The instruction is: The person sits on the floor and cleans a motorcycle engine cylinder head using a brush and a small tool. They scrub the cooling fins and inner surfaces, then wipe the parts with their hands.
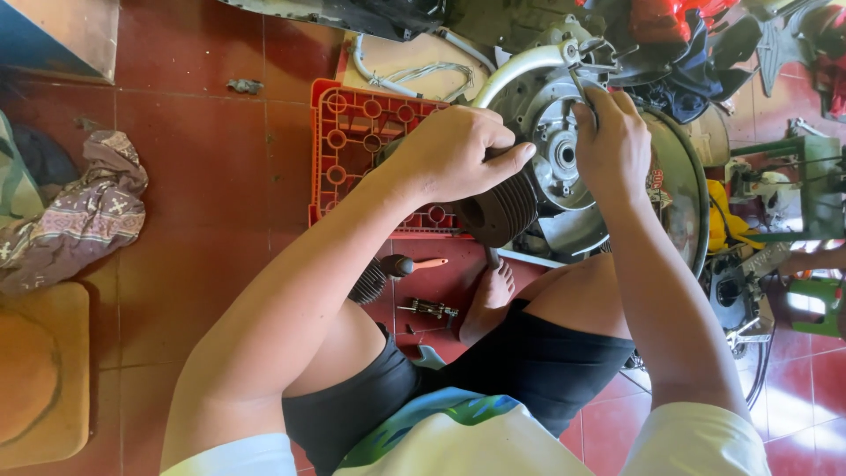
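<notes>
Seen from the head camera, a person sits on a red-tiled floor (203,203) at a small engine (564,167), legs drawn up, one bare foot (492,295) beneath it. The left hand (458,154) is curled tight over the top of a dark finned cylinder (502,211) that stands out from the engine's left side; the right hand (612,141) is closed around a slim metal tool (582,88), its tip lost among the parts at the engine's far edge. A red plastic crate (361,132) lies just behind the cylinder, a wooden-handled tool (414,264) and loose small parts (429,309) rest on the floor near the foot, and a patterned cloth (79,211) is bunched well off to the left. The risk, judging from this pose: if the tool slips off its hold, knuckles could strike the fins or casing, and a cylinder let go could drop toward the foot below.
</notes>
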